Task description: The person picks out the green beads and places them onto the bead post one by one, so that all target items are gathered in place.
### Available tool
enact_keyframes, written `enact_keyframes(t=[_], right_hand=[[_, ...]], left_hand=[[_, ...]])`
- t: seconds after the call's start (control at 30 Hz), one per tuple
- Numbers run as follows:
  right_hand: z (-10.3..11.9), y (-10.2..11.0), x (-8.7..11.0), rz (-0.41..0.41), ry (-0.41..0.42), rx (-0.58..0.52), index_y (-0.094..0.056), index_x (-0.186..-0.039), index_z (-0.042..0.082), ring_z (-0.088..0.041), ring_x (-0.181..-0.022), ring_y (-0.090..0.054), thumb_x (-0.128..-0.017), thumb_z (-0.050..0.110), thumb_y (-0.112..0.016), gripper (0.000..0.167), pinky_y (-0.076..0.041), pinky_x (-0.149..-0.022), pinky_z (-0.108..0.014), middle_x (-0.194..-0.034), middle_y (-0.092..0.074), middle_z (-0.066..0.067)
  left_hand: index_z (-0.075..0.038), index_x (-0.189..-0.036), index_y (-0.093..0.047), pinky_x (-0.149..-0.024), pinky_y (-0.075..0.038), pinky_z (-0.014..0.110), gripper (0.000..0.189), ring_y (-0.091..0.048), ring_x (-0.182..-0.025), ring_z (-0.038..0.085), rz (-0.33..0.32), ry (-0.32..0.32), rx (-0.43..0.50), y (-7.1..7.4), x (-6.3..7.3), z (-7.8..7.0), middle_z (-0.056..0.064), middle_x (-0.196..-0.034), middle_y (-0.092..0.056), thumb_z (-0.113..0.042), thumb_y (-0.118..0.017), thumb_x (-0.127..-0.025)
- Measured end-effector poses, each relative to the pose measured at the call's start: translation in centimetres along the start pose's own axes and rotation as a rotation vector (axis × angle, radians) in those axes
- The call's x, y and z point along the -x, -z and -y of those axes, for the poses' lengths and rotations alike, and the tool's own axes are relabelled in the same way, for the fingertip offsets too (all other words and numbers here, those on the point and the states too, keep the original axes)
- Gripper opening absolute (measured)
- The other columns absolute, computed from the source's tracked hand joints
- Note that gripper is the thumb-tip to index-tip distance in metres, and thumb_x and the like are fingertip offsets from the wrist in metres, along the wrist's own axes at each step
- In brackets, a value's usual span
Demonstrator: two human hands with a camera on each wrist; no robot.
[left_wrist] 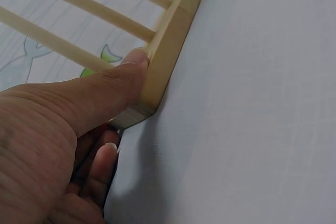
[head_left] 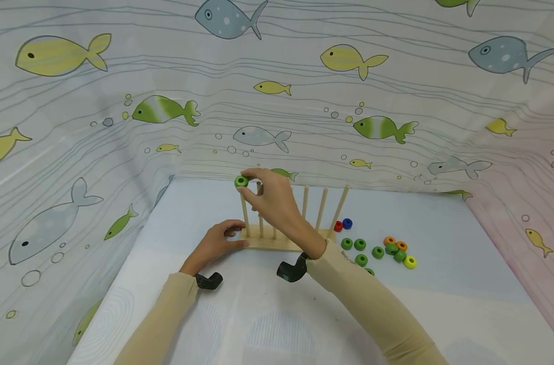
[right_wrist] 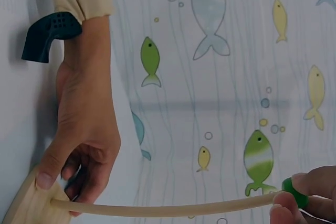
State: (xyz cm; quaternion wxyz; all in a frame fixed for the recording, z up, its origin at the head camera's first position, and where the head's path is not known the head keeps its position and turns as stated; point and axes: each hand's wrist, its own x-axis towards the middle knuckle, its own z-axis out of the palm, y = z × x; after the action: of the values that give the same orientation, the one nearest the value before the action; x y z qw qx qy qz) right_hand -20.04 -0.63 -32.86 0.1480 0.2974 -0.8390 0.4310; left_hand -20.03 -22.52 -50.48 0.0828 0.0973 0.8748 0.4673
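Observation:
My left hand (head_left: 218,240) grips the left end of a wooden base (head_left: 263,243) that carries several upright wooden pegs (head_left: 322,208). In the left wrist view, the thumb (left_wrist: 118,85) lies along the base's edge while the other fingers curl behind its end. Between thumb and fingers, my right hand (head_left: 277,200) pinches a green bead (head_left: 241,181) with a hole through it. That bead is at the top of the leftmost peg (right_wrist: 168,211), as the right wrist view also shows. The right hand and forearm hide some of the middle pegs.
Right of the base lie a red bead (head_left: 338,226) and a blue bead (head_left: 347,223). Several green beads (head_left: 360,244) are scattered there, with orange beads (head_left: 389,241) and a yellow bead (head_left: 410,262) farther right. A fish-patterned sheet (head_left: 213,116) walls the table (head_left: 441,314).

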Motion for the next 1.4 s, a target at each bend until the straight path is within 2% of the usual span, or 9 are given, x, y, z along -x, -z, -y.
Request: enact_keyframes(t=[0.27,0.5,0.73,1.0,1.2,1.4], right_hand=[[0.1,0.1,0.4,0.046,-0.03,0.02,-0.07,-0.126,0.005,-0.001,-0.045,-0.056,-0.097,0.016,-0.075,0.032,-0.045,-0.04,-0.024,-0.111,-0.073,-0.005],[-0.1,0.7,1.5,0.021,0.013,-0.126,-0.069,-0.123,0.002,-0.014,-0.044,-0.062,-0.098,0.009,-0.072,0.026,-0.05,-0.041,-0.023,-0.085,-0.069,-0.006],[-0.7,1.0,3.0,0.025,0.035,-0.155,-0.071,-0.12,0.006,-0.012,-0.045,-0.06,-0.102,0.012,-0.066,0.02,-0.05,-0.041,-0.023,-0.111,-0.072,-0.002],[-2.3,1.5,5.1,0.048,0.047,-0.153,-0.071,-0.121,0.003,-0.01,-0.046,-0.058,-0.102,0.009,-0.066,0.02,-0.05,-0.041,-0.023,-0.111,-0.072,-0.007],[-3.7,2.0,6.7,0.035,0.032,-0.107,-0.071,-0.121,0.003,-0.003,-0.047,-0.055,-0.1,0.009,-0.069,0.022,-0.049,-0.041,-0.023,-0.109,-0.073,-0.006],[-5.0,2.5,8.1,0.066,0.013,-0.041,-0.071,-0.121,0.005,0.0,-0.048,-0.054,-0.099,0.01,-0.07,0.023,-0.046,-0.04,-0.023,-0.108,-0.074,-0.004]], left_hand=[[-0.014,-0.141,-0.06,-0.106,-0.048,0.048,0.065,-0.06,-0.122,0.031,-0.001,-0.007,0.001,0.0,0.1,-0.1,0.007,-0.138,-0.063,-0.037,-0.086,-0.086],[-0.015,-0.139,-0.061,-0.107,-0.047,0.049,0.062,-0.06,-0.122,0.031,0.002,-0.033,0.009,0.2,0.2,-0.3,0.006,-0.138,-0.063,-0.036,-0.086,-0.086],[-0.015,-0.14,-0.061,-0.106,-0.047,0.049,0.063,-0.06,-0.122,0.031,-0.004,-0.023,0.013,0.2,0.2,-0.2,0.007,-0.138,-0.063,-0.037,-0.086,-0.086],[-0.015,-0.14,-0.061,-0.107,-0.047,0.05,0.064,-0.059,-0.123,0.032,-0.007,0.007,0.007,0.1,0.0,-0.1,0.007,-0.14,-0.061,-0.035,-0.086,-0.086],[-0.015,-0.14,-0.062,-0.106,-0.048,0.05,0.064,-0.059,-0.123,0.031,-0.005,0.01,0.009,0.0,-0.1,0.0,0.007,-0.14,-0.061,-0.035,-0.087,-0.085],[-0.017,-0.139,-0.062,-0.105,-0.048,0.05,0.064,-0.059,-0.122,0.03,-0.005,0.013,0.01,-0.1,-0.1,0.0,0.007,-0.14,-0.061,-0.037,-0.088,-0.084]])
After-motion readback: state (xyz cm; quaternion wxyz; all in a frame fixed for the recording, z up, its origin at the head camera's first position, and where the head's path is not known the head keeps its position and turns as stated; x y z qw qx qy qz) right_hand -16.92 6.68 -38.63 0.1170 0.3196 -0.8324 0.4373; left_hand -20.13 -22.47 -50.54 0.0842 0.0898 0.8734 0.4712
